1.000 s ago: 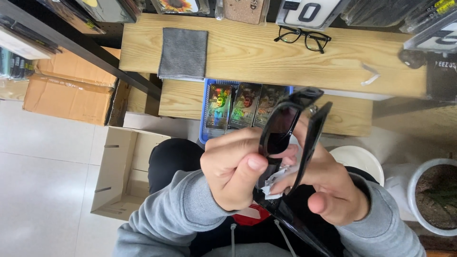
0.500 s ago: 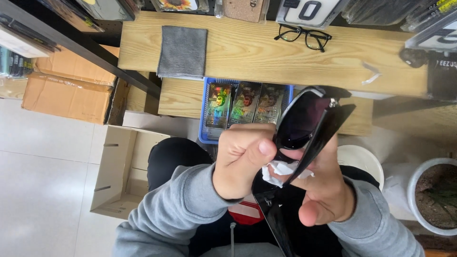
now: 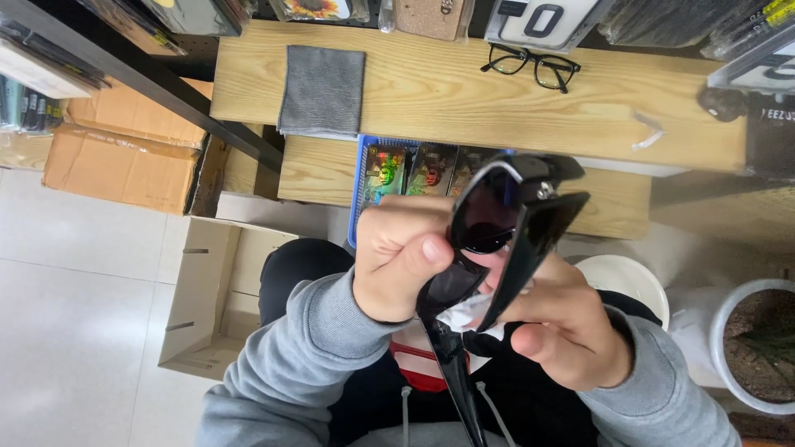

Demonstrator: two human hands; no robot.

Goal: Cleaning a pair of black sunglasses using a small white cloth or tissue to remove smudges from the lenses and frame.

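Head view: left hand (image 3: 402,265) was closed around one pair of black sunglasses (image 3: 505,219), thumb pressed on the near lens; the pair was held up in front of the chest, above the lap. Right hand (image 3: 563,327) gripped the frame from the other side, pinching one small white wipe (image 3: 464,313) against it. Judged step: lens wiping, mid-stroke; next move would need steady frame support and light rubbing pressure. On the wooden surface (image 3: 431,91): one grey cloth (image 3: 323,89), one pair of clear black-rimmed glasses (image 3: 530,66). Below: one blue tray (image 3: 358,194).
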